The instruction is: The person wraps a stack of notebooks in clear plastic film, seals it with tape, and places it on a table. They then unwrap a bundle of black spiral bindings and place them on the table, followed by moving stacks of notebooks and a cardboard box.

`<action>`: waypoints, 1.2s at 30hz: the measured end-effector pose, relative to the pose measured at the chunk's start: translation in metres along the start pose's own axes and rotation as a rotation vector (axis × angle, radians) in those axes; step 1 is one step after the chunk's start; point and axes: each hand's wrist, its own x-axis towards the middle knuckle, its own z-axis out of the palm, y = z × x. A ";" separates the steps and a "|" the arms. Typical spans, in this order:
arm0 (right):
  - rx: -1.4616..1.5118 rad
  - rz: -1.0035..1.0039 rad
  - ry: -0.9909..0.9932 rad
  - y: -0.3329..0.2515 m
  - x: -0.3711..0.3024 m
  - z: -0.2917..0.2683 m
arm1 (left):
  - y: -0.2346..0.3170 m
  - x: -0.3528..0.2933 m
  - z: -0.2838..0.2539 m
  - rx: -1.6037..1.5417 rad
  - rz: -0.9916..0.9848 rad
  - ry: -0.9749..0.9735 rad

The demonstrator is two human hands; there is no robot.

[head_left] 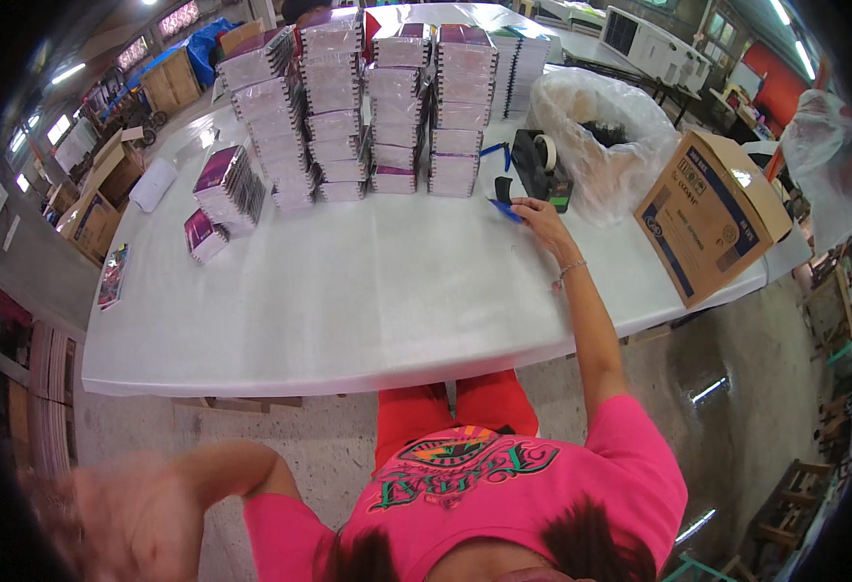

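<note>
My right hand point(542, 225) reaches over the table, its fingertips closed on a slim blue thing point(506, 210) whose kind I cannot make out. Just beyond it lies a small curved black piece point(503, 187). A black tape dispenser point(542, 173) with a pale roll stands close to these fingers, and another thin blue item point(495, 150) lies on its left side. My left hand point(135, 524) is raised off the table at the lower left. Motion smears its fingers, and nothing can be made out in it.
Tall stacks of spiral-bound books point(332, 116) line the far side of the white table point(348, 301). Shorter stacks point(229, 184) and a flat printed item point(114, 276) sit to the left. A clear plastic bag point(606, 145) and a cardboard box point(712, 218) stand at the right.
</note>
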 end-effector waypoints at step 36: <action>-0.943 -0.529 -0.263 -0.004 -0.043 0.105 | -0.069 -0.338 -0.184 0.806 -1.154 -0.851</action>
